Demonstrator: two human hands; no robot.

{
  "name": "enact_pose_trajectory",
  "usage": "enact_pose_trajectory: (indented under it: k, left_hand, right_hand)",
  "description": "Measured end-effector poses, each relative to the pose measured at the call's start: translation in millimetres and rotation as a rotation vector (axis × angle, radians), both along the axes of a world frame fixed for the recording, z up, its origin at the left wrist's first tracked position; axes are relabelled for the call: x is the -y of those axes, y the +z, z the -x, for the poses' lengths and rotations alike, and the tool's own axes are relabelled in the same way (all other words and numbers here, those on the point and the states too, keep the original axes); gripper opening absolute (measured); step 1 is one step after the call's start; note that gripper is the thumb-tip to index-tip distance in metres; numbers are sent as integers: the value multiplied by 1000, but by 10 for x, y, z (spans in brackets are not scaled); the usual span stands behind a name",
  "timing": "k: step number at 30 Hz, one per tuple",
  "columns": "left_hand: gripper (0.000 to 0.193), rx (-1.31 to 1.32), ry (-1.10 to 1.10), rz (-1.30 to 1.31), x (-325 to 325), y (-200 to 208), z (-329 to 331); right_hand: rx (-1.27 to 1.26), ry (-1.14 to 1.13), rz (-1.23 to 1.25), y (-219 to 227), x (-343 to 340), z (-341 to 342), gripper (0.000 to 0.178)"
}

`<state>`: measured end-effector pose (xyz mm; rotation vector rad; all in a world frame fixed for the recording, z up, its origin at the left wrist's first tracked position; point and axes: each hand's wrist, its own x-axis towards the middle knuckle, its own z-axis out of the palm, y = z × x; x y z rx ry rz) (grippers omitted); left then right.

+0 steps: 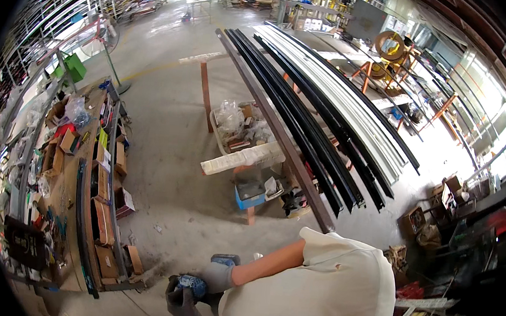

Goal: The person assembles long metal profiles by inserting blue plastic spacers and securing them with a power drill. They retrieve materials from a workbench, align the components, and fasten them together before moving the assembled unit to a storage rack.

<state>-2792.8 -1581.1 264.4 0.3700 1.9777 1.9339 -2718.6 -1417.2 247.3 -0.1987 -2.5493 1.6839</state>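
Observation:
In a grey glove, my right hand (217, 277) is closed around a blue-and-black cordless drill (193, 285), hiding most of its handle. The blue battery end sticks out beyond that hand. My left hand (182, 307), in a darker glove, curls its fingers against the drill's front end. The drill's tip and any bit are hidden by the left glove. Both hands are low in the view, above the concrete floor and close to my cream shirt (314, 287).
Long black and white profiles (328, 104) and a brown bar (278, 136) lie across trestles on my right. Under them stand a tub of bagged parts (231, 126) and a blue box (250, 196). To my left, a cluttered bench (66, 194) holds cardboard boxes.

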Motion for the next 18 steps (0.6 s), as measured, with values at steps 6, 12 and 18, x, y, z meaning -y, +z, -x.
enact_pose_trajectory:
  k: [6, 12, 18]
  left_hand:
    - [38, 115, -136, -10, 174, -76, 1685]
    - [33, 96, -302, -47, 14, 158, 3070]
    - [29, 209, -422, 8, -372, -43, 4121]
  right_hand:
    - [175, -60, -128, 462, 127, 1293, 70]
    - [206, -164, -159, 497, 246, 2485, 67]
    - [184, -245, -63, 195, -94, 3415, 63]
